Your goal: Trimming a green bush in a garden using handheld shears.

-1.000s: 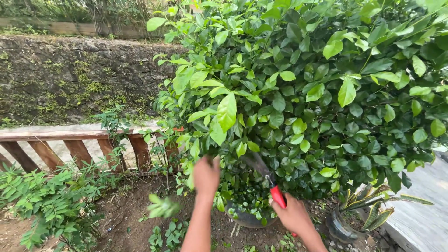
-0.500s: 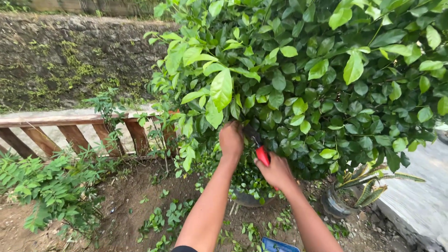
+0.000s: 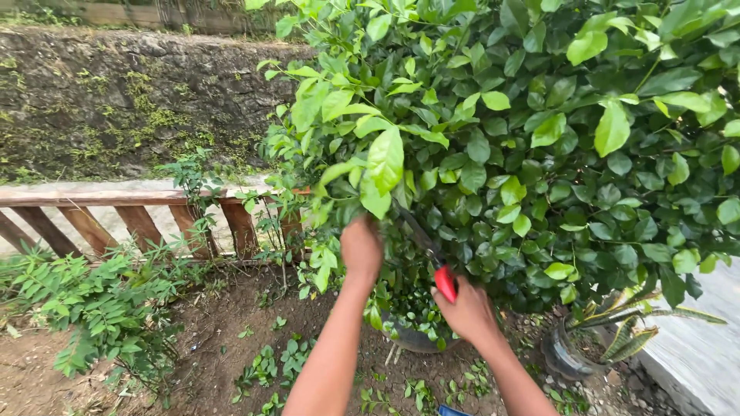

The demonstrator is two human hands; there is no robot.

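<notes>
ground: bare soil (image 3: 216, 339) | on it: dark pot (image 3: 412, 337), second pot (image 3: 566, 356), low weeds (image 3: 270, 362)

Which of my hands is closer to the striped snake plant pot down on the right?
Right. The right hand, gripping the red-handled shears, is beside the snake plant pot; the left hand is farther off, in the bush.

A mossy stone wall (image 3: 116, 100) rises behind a low wooden fence (image 3: 116, 212) and bare soil (image 3: 223, 339).

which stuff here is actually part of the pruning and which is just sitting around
In use:
left hand, gripping a twig of the leafy bush
right hand, holding the red-handled shears
dark pot under the bush

Lying about:
wooden fence
mossy stone wall
striped-leaf potted plant
low weeds
blue item at the bottom edge
</notes>
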